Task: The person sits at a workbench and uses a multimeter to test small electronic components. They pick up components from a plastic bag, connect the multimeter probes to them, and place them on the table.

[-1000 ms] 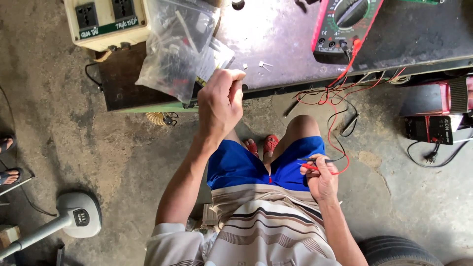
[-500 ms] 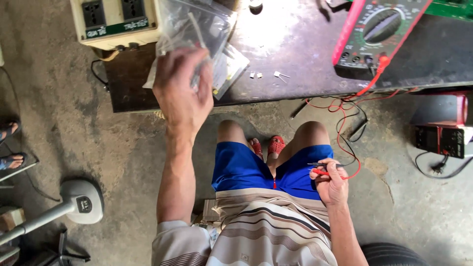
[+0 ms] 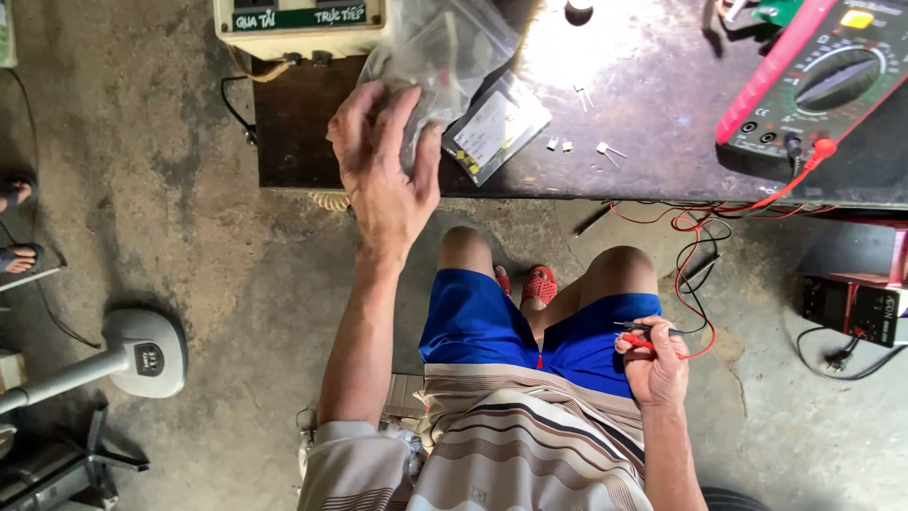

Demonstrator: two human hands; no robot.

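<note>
The left hand (image 3: 383, 180) reaches forward over the near edge of the tabletop (image 3: 662, 114), fingers spread and curled down onto a clear plastic bag (image 3: 440, 57). The fingertips press into the bag's near, lower part; whether the thumb has closed under the plastic cannot be told, so this reads as a loose grip or a touch, not a firm pinch. The bag lies directly ahead of this hand and a little to its right, crumpled, its long axis running away from the person toward the cream-coloured box (image 3: 298, 24) at the far left of the tabletop. A second, flatter bag (image 3: 497, 128) with a pale card inside lies just beside the first, on its right, tilted, with small yellow bits at its near corner.

The right hand (image 3: 653, 364) rests low on the right thigh, well apart from the tabletop, closed around two probes (image 3: 648, 331), one red and one black, that point left across the lap. Red and black leads (image 3: 700, 246) loop up from them to the meter (image 3: 813, 80) at the right end of the tabletop.

So the left hand is by far the nearer to both bags; the right is occupied and far below. A few small loose parts (image 3: 586, 142) lie on the bare tabletop between the bags and the meter.
</note>
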